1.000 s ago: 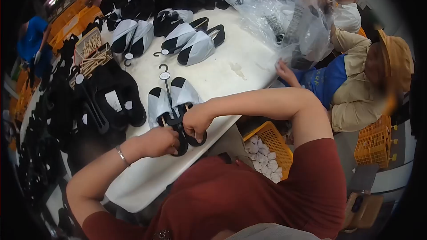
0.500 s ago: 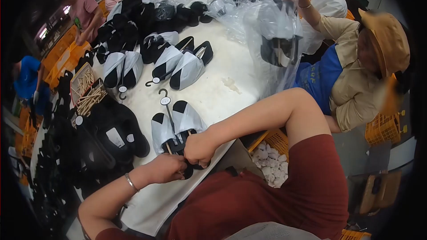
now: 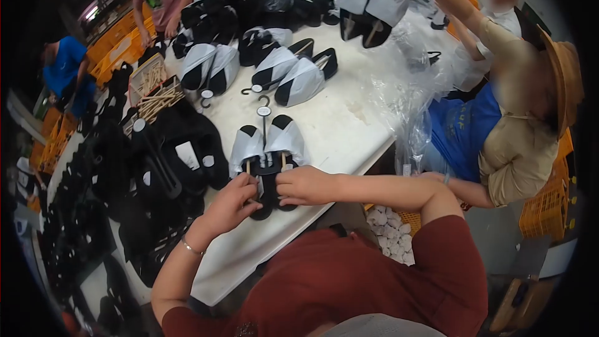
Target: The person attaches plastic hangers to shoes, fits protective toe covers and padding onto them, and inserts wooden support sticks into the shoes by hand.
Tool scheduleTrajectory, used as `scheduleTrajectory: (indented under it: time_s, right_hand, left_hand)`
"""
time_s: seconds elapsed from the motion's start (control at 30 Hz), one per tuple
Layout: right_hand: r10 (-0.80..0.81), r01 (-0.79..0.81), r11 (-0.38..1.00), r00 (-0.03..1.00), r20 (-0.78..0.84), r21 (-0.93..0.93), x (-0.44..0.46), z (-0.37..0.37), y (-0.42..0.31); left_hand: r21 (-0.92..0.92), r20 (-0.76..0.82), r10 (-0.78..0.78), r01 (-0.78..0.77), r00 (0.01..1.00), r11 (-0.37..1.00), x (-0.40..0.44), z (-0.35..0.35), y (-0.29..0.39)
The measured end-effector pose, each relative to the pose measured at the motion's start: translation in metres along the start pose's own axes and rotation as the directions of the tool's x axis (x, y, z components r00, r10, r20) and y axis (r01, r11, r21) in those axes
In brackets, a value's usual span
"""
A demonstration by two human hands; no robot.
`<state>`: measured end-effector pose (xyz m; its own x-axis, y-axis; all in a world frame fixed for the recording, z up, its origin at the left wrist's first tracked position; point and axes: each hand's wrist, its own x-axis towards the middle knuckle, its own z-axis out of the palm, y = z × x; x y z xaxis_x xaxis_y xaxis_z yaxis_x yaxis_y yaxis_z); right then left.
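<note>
A pair of black shoes (image 3: 269, 188) lies on the white table in front of me, joined to a black hook hanger (image 3: 264, 112). Pale paper (image 3: 286, 140) wraps their toes, and a wooden stick (image 3: 284, 161) shows inside each shoe. My left hand (image 3: 237, 203) has its fingers curled at the heel end of the left shoe. Over the outer side of the right shoe, my right hand (image 3: 307, 185) is closed with bent fingers. Its fingertips are partly hidden.
More paper-wrapped shoes (image 3: 299, 81) lie further up the table (image 3: 349, 131). Wooden sticks (image 3: 159, 97) and a pile of black shoes (image 3: 168, 156) are on the left. To the right, a co-worker (image 3: 518, 112) lifts a hung pair (image 3: 374, 0). White wads (image 3: 390, 231) fill a yellow crate.
My hands have moved apart, to either side of the shoes' heel ends. The co-worker on the right has raised the hung pair, which is out of the clear plastic. My view has shifted.
</note>
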<state>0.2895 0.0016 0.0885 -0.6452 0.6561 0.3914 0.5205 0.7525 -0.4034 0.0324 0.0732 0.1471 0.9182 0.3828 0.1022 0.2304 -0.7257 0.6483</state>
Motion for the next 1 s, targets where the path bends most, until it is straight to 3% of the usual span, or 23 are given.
scheduleTrajectory:
  time_s: [0.07, 0.1, 0.13, 0.2, 0.23, 0.27, 0.3, 0.33, 0.37, 0.4, 0.47, 0.53, 0.57, 0.6, 0.67, 0.7, 0.77, 0.8, 0.87, 0.9, 0.93, 1.0]
  right_hand:
    - [0.019, -0.02, 1.0, 0.993, -0.115, -0.01, -0.007, 0.011, -0.003]
    - [0.097, -0.088, 0.994, 0.984, -0.147, 0.067, -0.007, 0.01, -0.01]
    - [0.086, -0.076, 0.994, 0.986, -0.139, 0.076, -0.009, 0.01, -0.015]
    - [0.128, -0.105, 0.988, 0.968, -0.217, 0.113, -0.009, 0.012, -0.021]
    - [0.214, -0.134, 0.945, 0.943, -0.255, 0.297, -0.008, 0.007, -0.027]
    - [0.268, -0.137, 0.927, 0.893, -0.361, 0.348, -0.005, 0.0, -0.033]
    - [0.334, -0.152, 0.917, 0.799, -0.5, 0.37, -0.003, -0.006, -0.032]
    - [0.474, -0.213, 0.862, 0.658, -0.585, 0.46, 0.002, -0.019, -0.036]
    - [0.681, -0.194, 0.703, 0.461, -0.569, 0.685, 0.009, -0.034, -0.044]
    - [0.667, -0.02, 0.684, 0.424, -0.613, 0.729, 0.009, -0.039, -0.037]
    - [0.69, -0.054, 0.621, 0.509, -0.514, 0.782, 0.014, -0.052, -0.061]
    - [0.506, -0.167, 0.762, 0.757, -0.414, 0.626, 0.021, -0.053, -0.079]
    - [0.304, -0.097, 0.883, 0.863, -0.404, 0.459, 0.023, -0.052, -0.079]
    - [0.285, -0.039, 0.819, 0.894, -0.346, 0.573, 0.021, -0.04, -0.077]
    - [0.457, -0.025, 0.636, 0.817, -0.351, 0.771, 0.037, -0.031, -0.104]
    - [0.448, -0.017, 0.628, 0.825, -0.345, 0.778, 0.037, -0.032, -0.105]
    - [0.456, -0.131, 0.469, 0.883, -0.112, 0.873, 0.029, -0.036, -0.1]
    - [0.447, -0.125, 0.461, 0.888, -0.108, 0.879, 0.021, -0.036, -0.094]
    - [0.343, -0.242, 0.553, 0.938, 0.047, 0.797, 0.009, -0.032, -0.08]
    - [0.371, -0.185, 0.65, 0.924, -0.095, 0.737, 0.014, -0.033, -0.085]
    - [0.364, -0.176, 0.646, 0.926, -0.097, 0.742, 0.016, -0.036, -0.087]
    - [0.655, -0.035, 0.518, 0.659, -0.37, 0.855, 0.019, -0.043, -0.087]
  left_hand:
    - [-0.158, -0.184, 0.026, -0.056, 0.983, 0.986, -0.003, 0.004, -0.01]
    - [-0.258, -0.29, -0.078, 0.001, 0.954, 0.966, -0.001, 0.0, -0.009]
    - [-0.263, -0.366, -0.075, -0.026, 0.928, 0.965, 0.0, -0.006, -0.006]
    - [-0.366, -0.45, -0.107, -0.074, 0.887, 0.928, 0.0, -0.015, 0.021]
    - [-0.37, -0.476, -0.094, -0.103, 0.874, 0.923, -0.002, -0.016, 0.029]
    - [-0.379, -0.533, -0.11, -0.12, 0.839, 0.918, -0.003, -0.013, 0.038]
    - [-0.274, -0.595, -0.056, -0.137, 0.802, 0.952, -0.004, -0.009, 0.046]
    - [-0.163, -0.644, 0.007, -0.145, 0.765, 0.976, -0.006, -0.005, 0.054]
    - [-0.09, -0.664, 0.052, -0.149, 0.746, 0.985, -0.008, -0.001, 0.065]
    - [-0.017, -0.678, 0.099, -0.15, 0.729, 0.989, -0.009, 0.005, 0.074]
    - [0.048, -0.654, 0.117, -0.113, 0.748, 0.992, -0.009, 0.017, 0.088]
    - [0.282, -0.752, 0.295, -0.117, 0.59, 0.952, 0.006, 0.021, 0.105]
    - [0.34, -0.772, 0.329, -0.085, 0.544, 0.937, 0.011, 0.027, 0.108]
    - [0.395, -0.785, 0.367, -0.052, 0.499, 0.917, 0.016, 0.034, 0.107]
    - [0.398, -0.775, 0.379, -0.075, 0.506, 0.915, 0.02, 0.044, 0.1]
    - [0.393, -0.748, 0.382, -0.101, 0.543, 0.914, 0.02, 0.045, 0.1]
    - [0.4, -0.676, 0.384, -0.125, 0.628, 0.908, 0.018, 0.041, 0.096]
    - [0.404, -0.676, 0.378, -0.111, 0.633, 0.908, 0.016, 0.038, 0.093]
    - [0.266, -0.62, 0.296, -0.16, 0.726, 0.951, 0.014, 0.032, 0.085]
    - [0.141, -0.618, 0.257, -0.217, 0.743, 0.966, 0.017, 0.033, 0.08]
    - [0.029, -0.647, 0.217, -0.261, 0.731, 0.965, 0.021, 0.037, 0.077]
    - [-0.257, -0.586, 0.067, -0.264, 0.808, 0.93, 0.03, 0.046, 0.076]
